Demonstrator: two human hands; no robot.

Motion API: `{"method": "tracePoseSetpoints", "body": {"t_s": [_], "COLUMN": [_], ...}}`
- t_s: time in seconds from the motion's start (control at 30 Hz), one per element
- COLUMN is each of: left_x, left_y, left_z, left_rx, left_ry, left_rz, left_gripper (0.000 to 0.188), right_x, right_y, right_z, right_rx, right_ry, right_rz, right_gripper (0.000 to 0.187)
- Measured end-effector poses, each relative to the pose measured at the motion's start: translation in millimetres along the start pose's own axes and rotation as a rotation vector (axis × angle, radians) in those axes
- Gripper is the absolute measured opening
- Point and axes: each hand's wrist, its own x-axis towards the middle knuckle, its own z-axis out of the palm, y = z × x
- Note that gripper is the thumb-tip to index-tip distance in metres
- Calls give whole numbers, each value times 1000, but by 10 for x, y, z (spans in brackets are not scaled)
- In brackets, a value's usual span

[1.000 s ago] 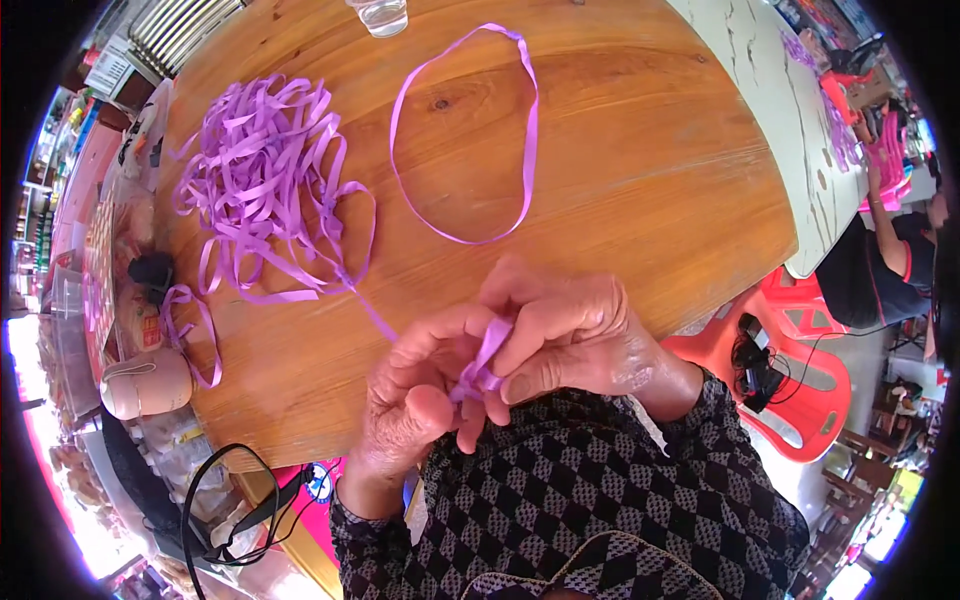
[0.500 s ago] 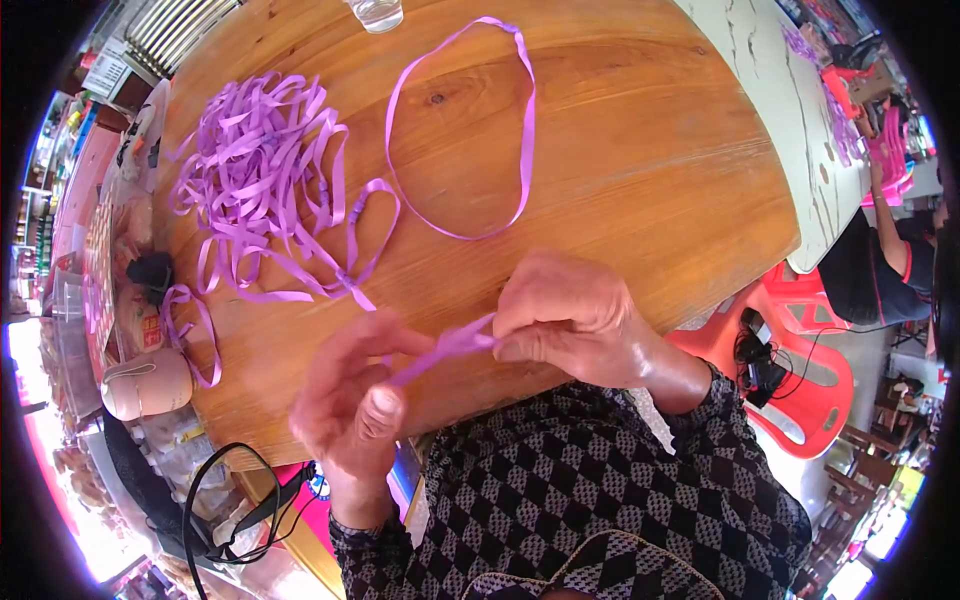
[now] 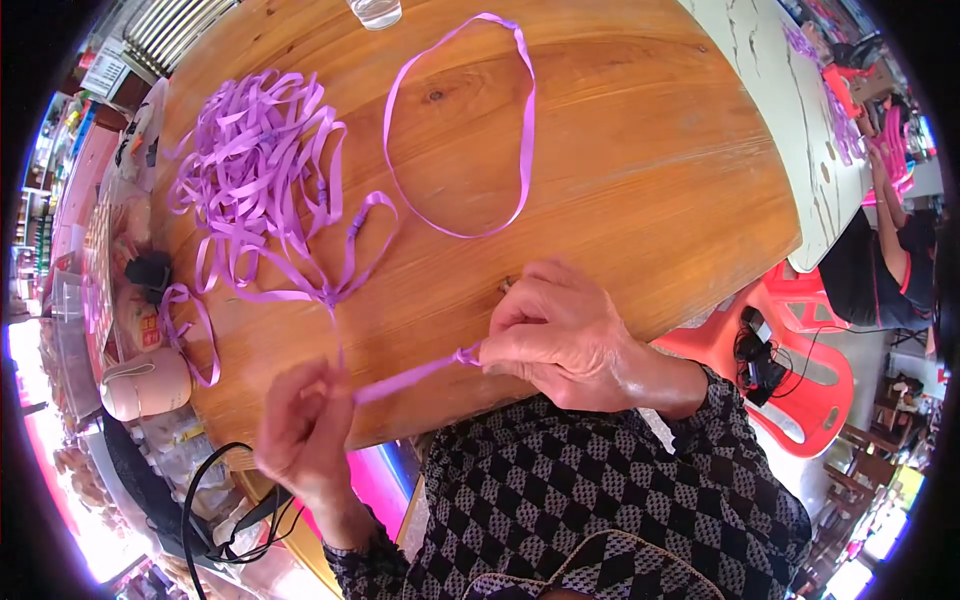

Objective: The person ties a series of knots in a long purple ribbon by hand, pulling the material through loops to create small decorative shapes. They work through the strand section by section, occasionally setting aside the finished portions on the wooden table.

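Observation:
A purple ribbon [image 3: 405, 380] is stretched between my two hands just above the near edge of the wooden table. My left hand [image 3: 303, 425] pinches one end, its fingers closed and slightly blurred. At the other end my right hand [image 3: 555, 340] grips the ribbon beside a small knot [image 3: 465, 356]. A thin strand runs from near my left hand up to a heap of purple ribbon [image 3: 255, 150], which shows several darker knots. One separate ribbon loop [image 3: 530, 130] lies spread out on the table, right of the heap.
The wooden table [image 3: 640, 130] fills the middle. A clear glass [image 3: 376, 12] stands at its far edge. On the left are a pinkish pouch [image 3: 150, 383] and black cables [image 3: 235, 520]. A red plastic stool [image 3: 810, 400] holds a black device. Another person sits far right beside a marble-patterned table [image 3: 760, 80].
My left hand has moved left and down and closed, drawing the ribbon straighter. The knot by my right hand looks smaller and tighter. The strand to the heap has shifted.

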Motion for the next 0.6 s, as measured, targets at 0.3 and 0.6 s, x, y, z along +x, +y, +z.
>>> {"method": "tracePoseSetpoints", "body": {"t_s": [0.3, 0.6], "left_x": [243, 106], "left_y": [193, 125], "left_z": [550, 651], "left_rx": [261, -172], "left_ry": [-620, -458], "left_rz": [21, -508], "left_gripper": [32, 15], "right_x": [105, 0], "right_y": [-114, -57], "right_z": [21, -80], "right_rx": [-72, 293], "right_ry": [-92, 62], "right_rz": [-99, 151], "right_gripper": [33, 18]}}
